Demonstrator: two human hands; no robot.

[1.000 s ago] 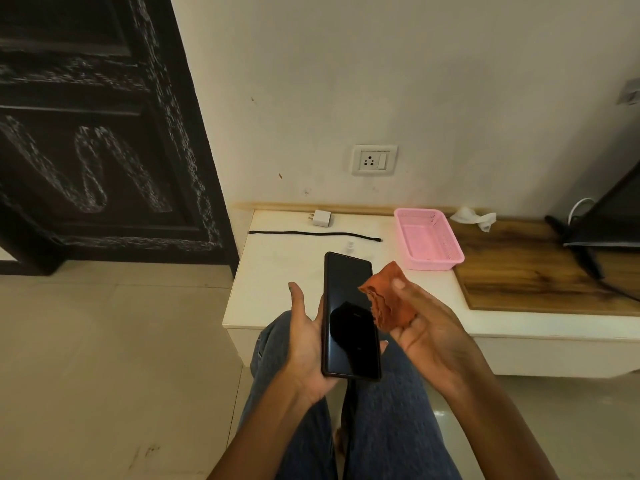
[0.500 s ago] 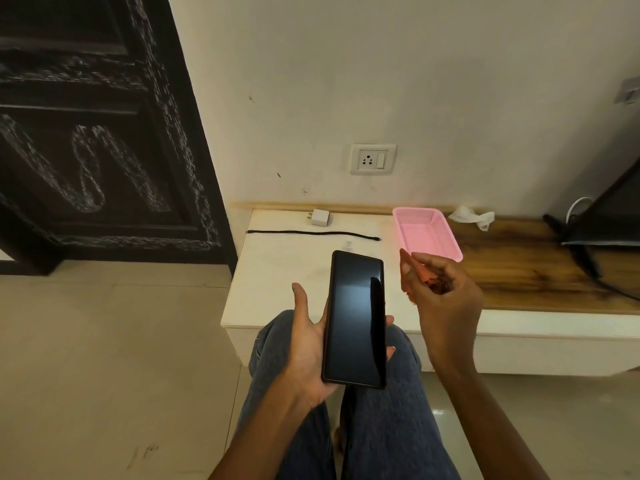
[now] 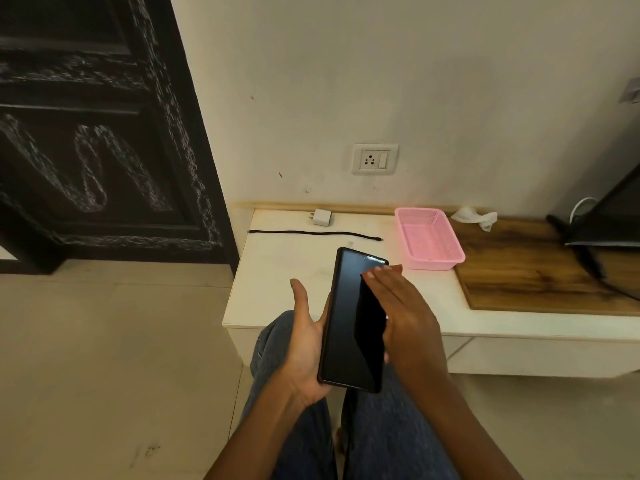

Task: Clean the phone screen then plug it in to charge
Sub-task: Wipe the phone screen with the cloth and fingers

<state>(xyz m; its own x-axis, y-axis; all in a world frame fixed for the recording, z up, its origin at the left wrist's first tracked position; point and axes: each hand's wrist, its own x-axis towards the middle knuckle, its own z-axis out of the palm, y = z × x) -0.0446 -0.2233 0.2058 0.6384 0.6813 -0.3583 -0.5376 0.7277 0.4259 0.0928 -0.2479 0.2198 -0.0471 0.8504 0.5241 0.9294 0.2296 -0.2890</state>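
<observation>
One smartphone, dark screen up, cradled in left hand over lap. Right hand flat, fingers straight, on its 3 o'clock edge. Charger adapter & black cable at 12 o'clock on white bench.

No readable text, label, brand or number anywhere. Phone screen dark, blank. Adapter plain white, no marking legible. Socket plate unlabelled. Pink basket bears no print. Door shows carved pattern only, no lettering.

Dark phone, black cable, white charger
</observation>
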